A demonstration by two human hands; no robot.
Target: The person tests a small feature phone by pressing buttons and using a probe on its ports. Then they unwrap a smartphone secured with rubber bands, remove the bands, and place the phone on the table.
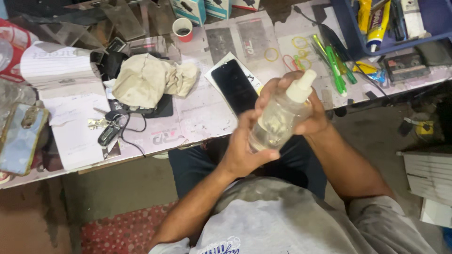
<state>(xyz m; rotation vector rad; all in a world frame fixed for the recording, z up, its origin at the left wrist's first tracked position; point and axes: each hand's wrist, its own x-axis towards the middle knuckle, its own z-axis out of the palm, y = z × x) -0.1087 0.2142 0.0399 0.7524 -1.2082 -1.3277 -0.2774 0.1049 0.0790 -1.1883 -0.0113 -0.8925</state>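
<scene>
Far left of the cluttered worktable point(197, 120): a phone in a glossy bluish case point(19, 138) lies face down near the edge, w/ white printed paper sheets point(63, 89) beside it. Next over, a bunch of keys with a black fob point(107, 128) sits just below a crumpled beige cloth point(153, 80). A small red-rimmed paper cup point(182, 29) stands further back. Centre: a black smartphone with dark screen point(234, 86) lies flat on a white card, just behind the hands.

Left hand point(245, 146) is curled round the lower body of a clear plastic bottle with a white nozzle cap point(281, 115), fingers closed on it, thumb across the front. Right hand point(306, 115) wraps the upper part from behind, fingers closed near the neck. Bottle is tilted, cap up and to the right, held over the person's lap, apart from the table edge. Looks about half full of clear liquid; blur makes level hard to tell.

Step in hand, as I judge it: gripping the bottle w/ both hands, prob. working at the cap end. Next move calls for a firm hold low down while the upper hand acts at the nozzle.

Right of that: loose yellow rubber bands point(282, 49), green marker pens point(335, 70), then a blue plastic tray point(346, 28) holding tubes.
</scene>
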